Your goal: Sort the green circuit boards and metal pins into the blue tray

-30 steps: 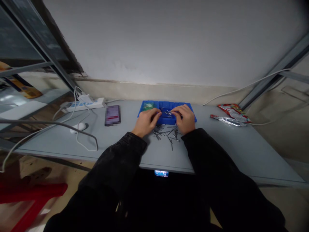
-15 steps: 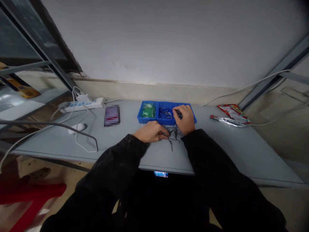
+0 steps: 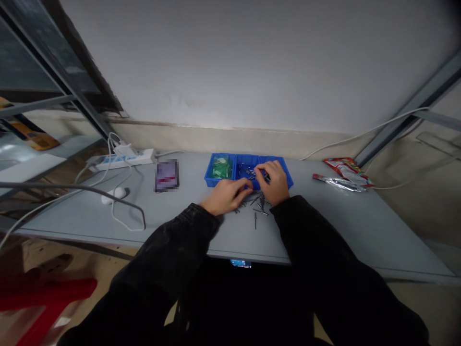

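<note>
Head: loose pins btwn left hand & right hand.

Bare grey tabletop right of the blue tray as far as snack wrappers, loose metal pins strewn before the tray, phone and looping cable crowding the left, wall close behind

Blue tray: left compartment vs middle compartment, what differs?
The left compartment holds green pieces; the middle compartment holds small metal pins. No hand is over the left compartment; the right hand reaches over the middle compartment. Both are side-by-side sections of one blue tray.
</note>
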`<state>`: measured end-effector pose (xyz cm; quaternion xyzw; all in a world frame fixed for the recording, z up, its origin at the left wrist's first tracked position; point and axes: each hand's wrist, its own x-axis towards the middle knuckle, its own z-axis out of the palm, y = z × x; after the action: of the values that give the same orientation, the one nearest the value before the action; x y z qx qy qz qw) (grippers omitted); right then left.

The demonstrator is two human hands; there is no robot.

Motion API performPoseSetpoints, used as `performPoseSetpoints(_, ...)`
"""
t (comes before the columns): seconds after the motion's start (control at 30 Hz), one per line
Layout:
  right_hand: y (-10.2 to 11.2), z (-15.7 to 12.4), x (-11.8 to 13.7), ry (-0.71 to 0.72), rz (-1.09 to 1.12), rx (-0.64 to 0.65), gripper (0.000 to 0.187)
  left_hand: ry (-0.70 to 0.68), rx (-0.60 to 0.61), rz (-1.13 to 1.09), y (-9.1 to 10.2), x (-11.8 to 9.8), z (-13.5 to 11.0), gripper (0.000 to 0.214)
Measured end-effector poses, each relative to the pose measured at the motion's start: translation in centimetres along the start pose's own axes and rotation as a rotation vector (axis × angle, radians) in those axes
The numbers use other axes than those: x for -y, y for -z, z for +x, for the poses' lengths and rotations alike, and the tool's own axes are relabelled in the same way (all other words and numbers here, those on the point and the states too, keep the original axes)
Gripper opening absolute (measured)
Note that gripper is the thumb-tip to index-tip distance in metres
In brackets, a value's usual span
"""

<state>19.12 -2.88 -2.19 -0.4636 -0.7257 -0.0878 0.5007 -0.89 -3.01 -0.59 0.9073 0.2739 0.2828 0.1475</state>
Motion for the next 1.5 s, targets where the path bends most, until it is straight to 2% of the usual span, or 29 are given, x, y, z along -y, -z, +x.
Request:
performPoseSetpoints(0.13,0.0,-0.1,0.3,0.076,0.062,0.083,0.014,0.036,-0.197,-0.076,0.1,0.2,0.2,0.017)
performPoseSetpoints(0.2,0.0,-0.1,0.6,0.125,0.102,0.141,0.015,0.039,-0.255,-0.099,0.1,0.3,0.2,0.015)
performPoseSetpoints(0.33,-0.2,-0.2,0.9,0.175,0.147,0.24,0.013,0.047,-0.254,-0.144,-0.3,0.5,0.2,0.014)
performPoseSetpoints(0.47,-0.4,-0.4,0.7,0.181,0.18,0.273,0.016,0.064,-0.23,-0.186,-0.7,0.7,0.2,0.016)
performPoseSetpoints(0.57,-0.7,-0.5,0.5,0.163,0.204,0.265,0.019,0.065,-0.23,-0.214,-1.1,0.9,0.2,0.019)
performPoseSetpoints(0.87,-0.9,-0.5,0.7,0.099,0.243,0.135,0.017,0.031,-0.266,-0.177,-1.4,1.0,0.1,0.023)
performPoseSetpoints(1.07,-0.5,-0.3,0.6,0.128,0.189,0.093,0.015,0.018,-0.366,-0.123,-1.1,0.8,0.3,0.019)
performPoseSetpoints(1.23,-0.2,-0.2,0.4,0.123,0.153,0.055,0.016,0.067,-0.438,-0.118,-1.0,1.0,0.4,0.017)
performPoseSetpoints(1.5,-0.3,-0.4,0.6,0.172,0.173,0.098,0.017,0.055,-0.3,-0.075,-0.8,0.8,0.4,0.017)
